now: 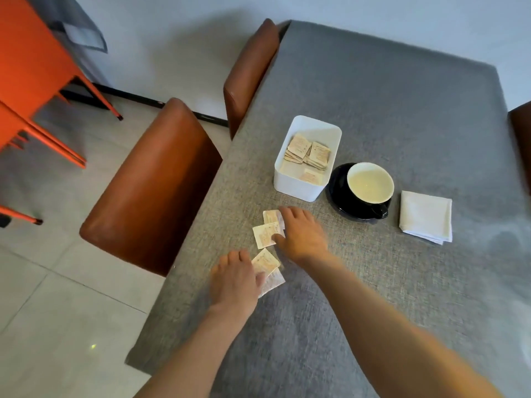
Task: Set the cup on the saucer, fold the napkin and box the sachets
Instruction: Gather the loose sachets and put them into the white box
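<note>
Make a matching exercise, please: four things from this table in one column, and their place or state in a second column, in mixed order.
Things:
1. cup
2. napkin
3. white box
4. loose sachets

Places or states:
A. folded, lying right of the saucer
B. on the tablecloth, under both hands
C. standing on the saucer
D. holding stacked sachets

Pairs: 1-C, 2-A, 3-D, 4-B
</note>
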